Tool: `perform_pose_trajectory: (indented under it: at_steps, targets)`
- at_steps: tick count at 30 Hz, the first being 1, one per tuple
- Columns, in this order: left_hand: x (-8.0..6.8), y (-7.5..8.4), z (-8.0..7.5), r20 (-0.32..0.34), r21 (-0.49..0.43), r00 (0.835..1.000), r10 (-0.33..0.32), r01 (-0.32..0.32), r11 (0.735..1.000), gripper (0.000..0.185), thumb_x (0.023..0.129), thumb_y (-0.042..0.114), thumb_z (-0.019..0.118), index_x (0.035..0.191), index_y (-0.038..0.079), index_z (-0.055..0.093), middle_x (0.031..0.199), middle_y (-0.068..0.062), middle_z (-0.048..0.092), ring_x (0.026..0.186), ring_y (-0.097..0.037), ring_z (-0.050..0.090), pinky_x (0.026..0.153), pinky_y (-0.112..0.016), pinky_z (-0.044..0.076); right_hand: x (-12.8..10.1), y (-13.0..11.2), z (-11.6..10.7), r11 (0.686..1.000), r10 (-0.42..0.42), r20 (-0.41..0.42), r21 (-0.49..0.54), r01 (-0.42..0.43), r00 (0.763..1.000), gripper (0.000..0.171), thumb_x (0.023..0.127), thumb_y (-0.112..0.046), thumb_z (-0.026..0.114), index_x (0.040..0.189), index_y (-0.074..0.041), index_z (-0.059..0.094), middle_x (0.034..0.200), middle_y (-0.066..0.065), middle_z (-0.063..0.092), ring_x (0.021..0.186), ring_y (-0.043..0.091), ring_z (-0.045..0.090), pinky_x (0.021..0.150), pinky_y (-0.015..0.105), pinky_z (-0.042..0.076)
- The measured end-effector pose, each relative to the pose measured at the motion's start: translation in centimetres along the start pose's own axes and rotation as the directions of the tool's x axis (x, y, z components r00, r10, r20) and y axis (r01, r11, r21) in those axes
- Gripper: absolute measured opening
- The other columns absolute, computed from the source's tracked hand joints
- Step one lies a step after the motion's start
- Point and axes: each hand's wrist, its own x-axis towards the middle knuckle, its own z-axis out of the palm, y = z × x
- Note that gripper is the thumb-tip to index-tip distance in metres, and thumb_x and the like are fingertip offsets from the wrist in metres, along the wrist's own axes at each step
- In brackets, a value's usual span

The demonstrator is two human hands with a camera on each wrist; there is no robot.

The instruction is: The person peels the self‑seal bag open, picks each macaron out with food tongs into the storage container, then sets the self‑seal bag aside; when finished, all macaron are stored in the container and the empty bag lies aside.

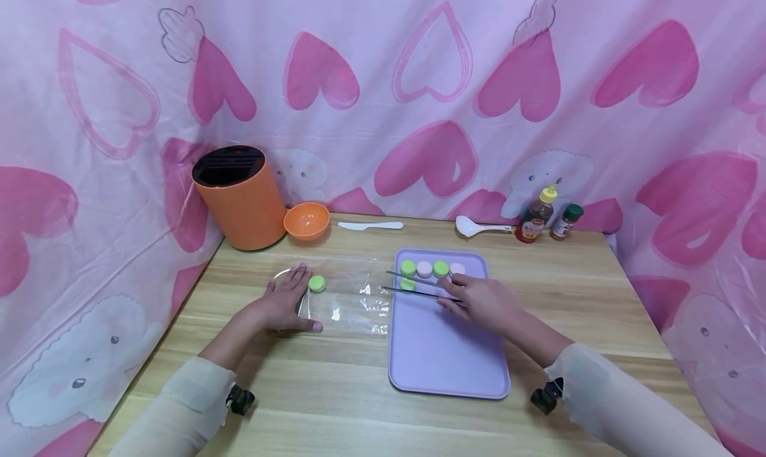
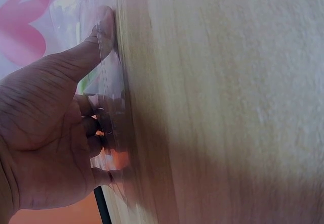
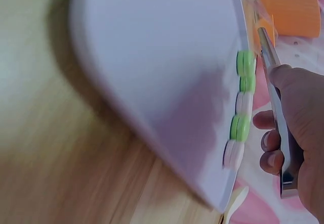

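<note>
Wooden table; pink heart-print curtain behind and both sides.

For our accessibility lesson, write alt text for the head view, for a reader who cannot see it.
A person's right hand holds slim metal tongs over green and pink round macarons on a lilac plastic tray, while the left hand presses a clear plastic bag flat on the wooden table beside one green macaron.
</note>
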Motion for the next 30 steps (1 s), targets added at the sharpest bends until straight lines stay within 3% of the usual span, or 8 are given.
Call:
perform_pose_trajectory:
  at_steps: [4,9,18,30]
  targets:
    - [0.3,-0.1,0.1,-0.003,0.014,1.000,0.002,-0.002,1.000,0.137,0.088,0.067,0.086,0.176,-0.001,0.005,0.185,-0.026,-0.005,0.172,-0.050,-0.005,0.132,-0.081,-0.001,1.3,-0.7,0.6,0.999,-0.048,-0.023,-0.012,0.047,0.999,0.042,0.102,-0.041,0.081,0.133,-0.013,0.081,0.103,0.002,0.076,0.065,0.013,0.064,0.060,0.033,0.060]
    - [0.3,-0.1,0.0,-0.004,0.012,1.000,0.005,-0.005,1.000,0.139,0.087,0.067,0.086,0.176,-0.002,0.004,0.185,-0.027,-0.005,0.172,-0.050,-0.005,0.131,-0.082,-0.001,2.8,-1.4,1.3,0.997,-0.082,-0.043,0.004,0.082,0.996,0.038,0.101,-0.039,0.082,0.129,-0.013,0.082,0.104,0.002,0.077,0.065,0.015,0.066,0.058,0.037,0.061]
    - [0.5,-0.3,0.1,-0.005,0.015,1.000,0.001,-0.001,1.000,0.141,0.087,0.069,0.086,0.176,0.000,0.003,0.186,-0.025,-0.006,0.173,-0.049,-0.005,0.132,-0.081,-0.002,5.6,-3.2,2.3,0.994,-0.110,-0.019,0.019,0.111,0.994,0.028,0.103,-0.039,0.080,0.120,-0.018,0.081,0.094,-0.002,0.069,0.060,0.011,0.057,0.049,0.027,0.046]
    - [0.4,-0.6,0.3,-0.018,0.017,1.000,0.010,-0.009,1.000,0.140,0.087,0.067,0.087,0.176,-0.002,0.004,0.185,-0.026,-0.004,0.172,-0.050,-0.004,0.132,-0.081,-0.001,8.7,-5.8,3.8,0.987,-0.157,0.020,0.030,0.157,0.987,0.030,0.107,-0.042,0.073,0.120,-0.016,0.076,0.090,-0.001,0.062,0.062,0.014,0.057,0.048,0.033,0.049]
